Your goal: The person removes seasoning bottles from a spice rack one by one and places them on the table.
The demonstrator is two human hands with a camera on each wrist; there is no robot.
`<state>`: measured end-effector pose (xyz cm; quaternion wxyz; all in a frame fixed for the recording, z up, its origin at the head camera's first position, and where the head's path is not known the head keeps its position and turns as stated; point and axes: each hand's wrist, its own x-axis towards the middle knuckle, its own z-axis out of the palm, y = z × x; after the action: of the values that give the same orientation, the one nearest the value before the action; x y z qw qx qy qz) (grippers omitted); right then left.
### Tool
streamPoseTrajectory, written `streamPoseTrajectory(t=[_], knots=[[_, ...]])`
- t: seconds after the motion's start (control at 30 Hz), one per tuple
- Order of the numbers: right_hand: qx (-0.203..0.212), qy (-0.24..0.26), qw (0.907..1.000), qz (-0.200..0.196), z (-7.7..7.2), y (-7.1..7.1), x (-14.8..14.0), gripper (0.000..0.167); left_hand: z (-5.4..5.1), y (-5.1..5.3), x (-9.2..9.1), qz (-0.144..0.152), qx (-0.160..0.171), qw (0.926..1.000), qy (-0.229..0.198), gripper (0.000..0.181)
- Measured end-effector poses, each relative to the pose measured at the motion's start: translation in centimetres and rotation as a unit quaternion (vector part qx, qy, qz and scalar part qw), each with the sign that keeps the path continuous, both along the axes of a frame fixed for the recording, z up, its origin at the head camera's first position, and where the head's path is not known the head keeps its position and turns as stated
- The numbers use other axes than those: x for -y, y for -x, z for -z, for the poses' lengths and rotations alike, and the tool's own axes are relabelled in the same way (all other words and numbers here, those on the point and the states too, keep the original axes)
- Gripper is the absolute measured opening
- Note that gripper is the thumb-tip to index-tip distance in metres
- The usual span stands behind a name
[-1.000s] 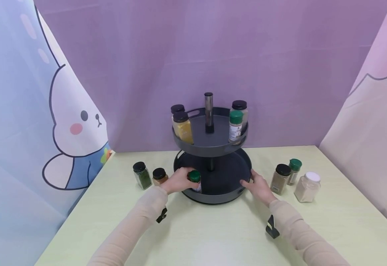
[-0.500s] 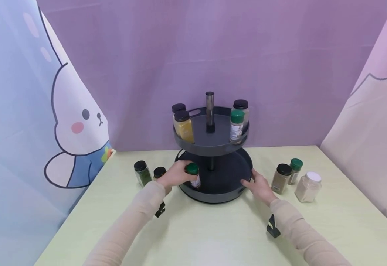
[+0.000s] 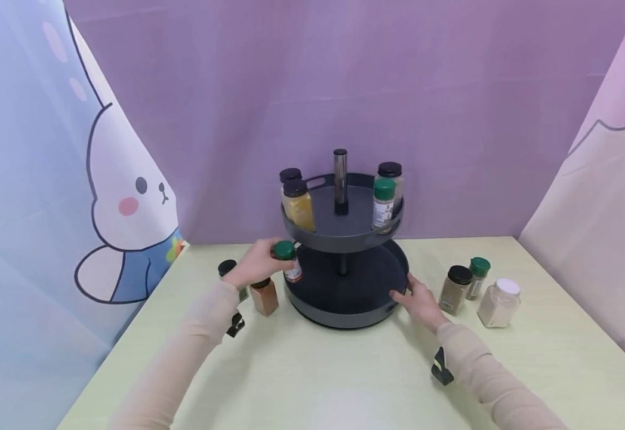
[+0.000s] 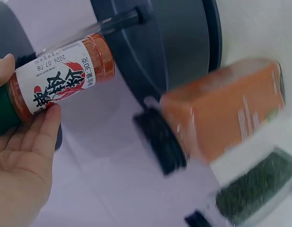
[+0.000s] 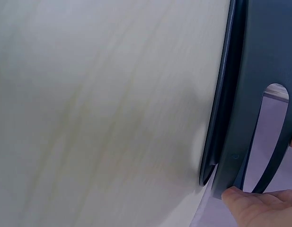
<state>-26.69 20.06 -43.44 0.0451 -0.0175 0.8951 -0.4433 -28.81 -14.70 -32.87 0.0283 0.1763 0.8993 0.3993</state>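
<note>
My left hand [image 3: 258,263] grips a small chili powder jar [image 3: 293,272] by its green lid, above the left rim of a dark two-tier rack's lower tray [image 3: 344,321]. In the left wrist view, the jar [image 4: 65,75] lies tilted across the fingers, showing red powder and a white label. At the tray's right side, my right hand [image 3: 422,304] holds the rim. The right wrist view has that thumb [image 5: 250,208] against the tray wall beside a slotted handle. A jar of orange powder [image 3: 265,297] and a green-herb jar [image 3: 227,267], partly hidden, stand near my left hand.
The upper tray [image 3: 339,243] carries black-lidded jars at left, including a yellow one [image 3: 303,212], and a green-lidded jar [image 3: 383,209] with a black-lidded one at right. Three jars, including a white-lidded jar [image 3: 499,304], stand on the table right of my right hand.
My left hand has lifted the chili powder jar from the lower tray and carried it left and up over the rim. My right hand has stayed on the tray.
</note>
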Motion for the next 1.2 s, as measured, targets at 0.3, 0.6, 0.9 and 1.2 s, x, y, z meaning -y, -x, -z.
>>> streamPoseTrajectory(t=[0.3, 0.6, 0.9, 1.2], knots=[[-0.002, 0.005, 1.0000, -0.003, 0.0, 0.1, 0.0, 0.078, -1.3, -1.3, 3.7, -0.028, -0.019, 0.9994, -0.003, 0.039], [0.011, 0.001, 0.9999, -0.008, -0.2, -0.1, 0.0, 0.078, -1.0, -2.4, 7.2, -0.059, -0.014, 0.9980, 0.020, 0.035], [0.006, -0.001, 0.9999, -0.010, -0.1, -0.3, 0.1, 0.078, -0.1, -3.1, 9.3, -0.066, -0.025, 0.9974, 0.011, 0.034], [0.006, -0.002, 1.0000, -0.008, -0.2, -0.5, 0.3, 0.078, 1.3, -3.3, 10.4, -0.089, -0.010, 0.9956, 0.030, 0.035]])
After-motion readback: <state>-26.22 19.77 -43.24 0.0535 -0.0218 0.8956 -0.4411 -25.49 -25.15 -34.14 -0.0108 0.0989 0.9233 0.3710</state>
